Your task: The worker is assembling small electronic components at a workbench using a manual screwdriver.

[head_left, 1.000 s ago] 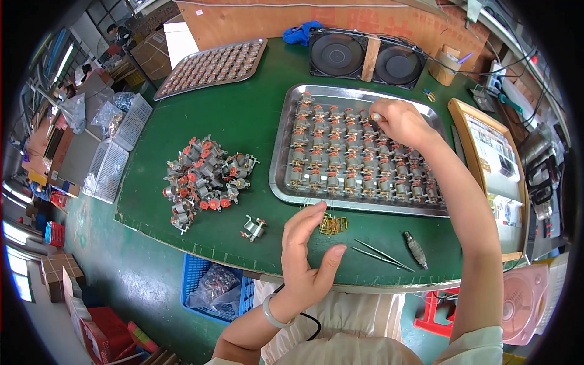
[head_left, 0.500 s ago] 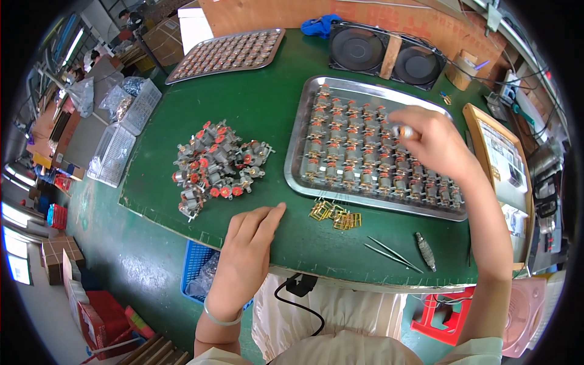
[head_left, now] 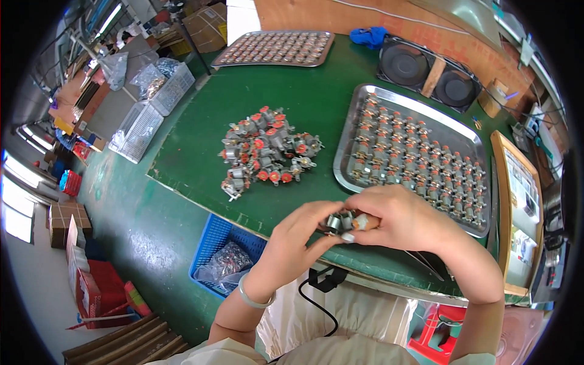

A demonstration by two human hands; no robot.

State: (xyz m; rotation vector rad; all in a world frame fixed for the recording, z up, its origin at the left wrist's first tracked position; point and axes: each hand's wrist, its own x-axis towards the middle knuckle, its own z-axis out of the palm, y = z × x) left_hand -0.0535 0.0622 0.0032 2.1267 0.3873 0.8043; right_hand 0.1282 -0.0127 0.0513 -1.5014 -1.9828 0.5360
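Above the near edge of the green table my two hands meet. My left hand (head_left: 291, 246) pinches a small silver cylindrical metal component (head_left: 334, 224) between thumb and fingers. From the other side my right hand (head_left: 398, 219) closes its fingertips on the component, so its far end is hidden; whether a second one is there I cannot tell. Left of the hands lies a loose heap of similar grey components (head_left: 261, 149) with red-orange ends. On the right, a steel tray (head_left: 345, 159) carries rows of such components, partly behind my right hand.
A second filled tray (head_left: 313, 62) stands at the far left. Two black round fans (head_left: 404, 62) sit at the back right. Tweezers (head_left: 431, 266) show under my right forearm. A wood-framed board (head_left: 500, 176) borders the right side; a blue basket (head_left: 204, 246) sits below the table's left edge.
My right hand has come from over the tray back toward me and met my left hand, which has lifted off the table edge. The whole view has swung left.
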